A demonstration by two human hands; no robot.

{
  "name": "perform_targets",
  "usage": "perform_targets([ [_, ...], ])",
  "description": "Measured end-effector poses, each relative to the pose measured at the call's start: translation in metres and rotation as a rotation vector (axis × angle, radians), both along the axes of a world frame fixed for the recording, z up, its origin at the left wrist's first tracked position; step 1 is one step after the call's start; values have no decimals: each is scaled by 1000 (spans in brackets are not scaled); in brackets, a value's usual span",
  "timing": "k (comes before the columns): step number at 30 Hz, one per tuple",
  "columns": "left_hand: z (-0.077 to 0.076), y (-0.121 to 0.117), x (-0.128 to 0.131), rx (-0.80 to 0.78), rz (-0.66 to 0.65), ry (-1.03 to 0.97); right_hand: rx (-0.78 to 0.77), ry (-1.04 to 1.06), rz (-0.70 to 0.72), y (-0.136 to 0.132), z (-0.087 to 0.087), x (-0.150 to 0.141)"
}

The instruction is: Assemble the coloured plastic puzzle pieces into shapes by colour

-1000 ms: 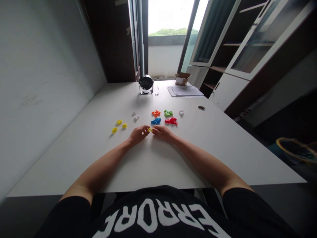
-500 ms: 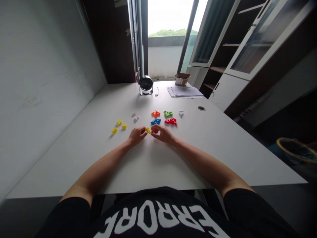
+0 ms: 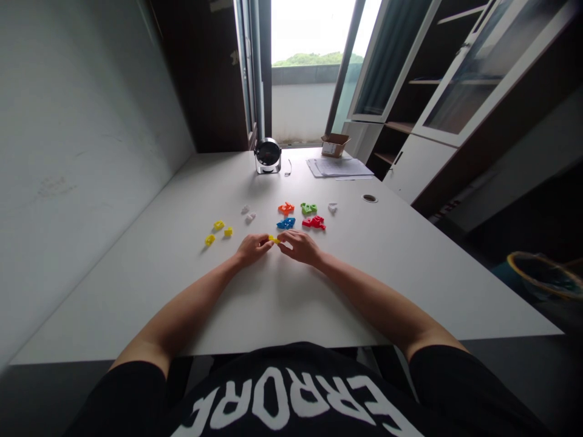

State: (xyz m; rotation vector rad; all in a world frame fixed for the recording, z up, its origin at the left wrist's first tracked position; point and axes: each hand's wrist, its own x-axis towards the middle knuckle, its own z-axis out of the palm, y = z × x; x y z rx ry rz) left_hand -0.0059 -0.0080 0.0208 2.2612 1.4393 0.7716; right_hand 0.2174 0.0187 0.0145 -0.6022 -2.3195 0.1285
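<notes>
A small yellow plastic piece is pinched between my left hand and my right hand, which meet fingertip to fingertip just above the white table. Three more yellow pieces lie to the left of my left hand. Beyond my hands sit a blue piece, a red piece, an orange piece and a green piece. Small white pieces lie left of the orange one, and another white piece lies right of the green one.
A small round black fan stands at the table's far end, with a stack of papers and a little cardboard box to its right. A cable hole is in the tabletop. A wall runs along the left; cabinets stand right.
My right hand's fingers, lifted and spread half a second ago, have closed back down onto the yellow piece. Both hands stay in the same spot.
</notes>
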Motion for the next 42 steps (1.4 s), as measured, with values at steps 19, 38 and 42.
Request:
perform_targets([
  [19, 1, 0, -5, -138, -173, -277, -528, 274, 2, -2, 1, -1],
  [38, 2, 1, -7, -244, -282, -369, -358, 192, 12, -10, 16, -2],
  [42, -2, 3, -7, -250, -291, -391, -335, 124, 11, -6, 15, 4],
])
